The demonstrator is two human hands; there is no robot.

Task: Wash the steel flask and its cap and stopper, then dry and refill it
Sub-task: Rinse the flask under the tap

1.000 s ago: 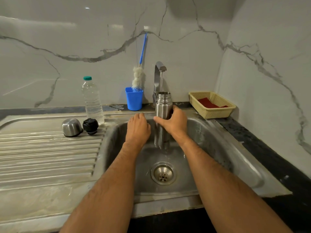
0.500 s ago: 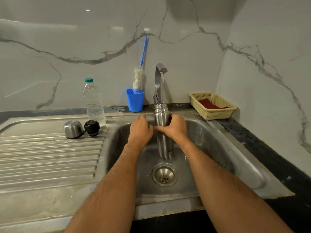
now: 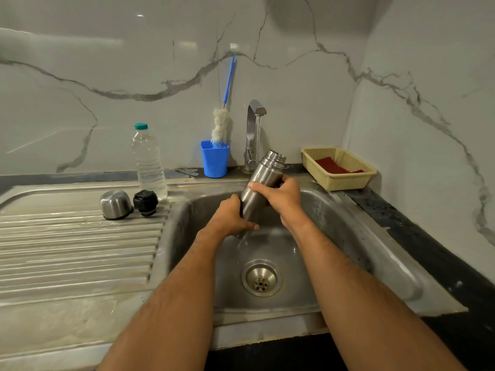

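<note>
Both hands grip the tilted steel flask (image 3: 261, 183) over the sink (image 3: 348, 223) — left hand (image 3: 230, 218) curled round its base, right hand (image 3: 281, 196) wrapped round its middle.

Tilted flask (image 3: 261, 183) in both hands

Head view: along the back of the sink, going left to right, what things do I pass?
Steel cap → black stopper → water bottle → blue cup holding a brush → tap → yellow basket.

Steel flask (image 3: 263, 175) open-mouthed, tilted right above sink basin; steel cap (image 3: 115, 204) inverted and black stopper (image 3: 145, 202) on drainboard, side by side
</note>
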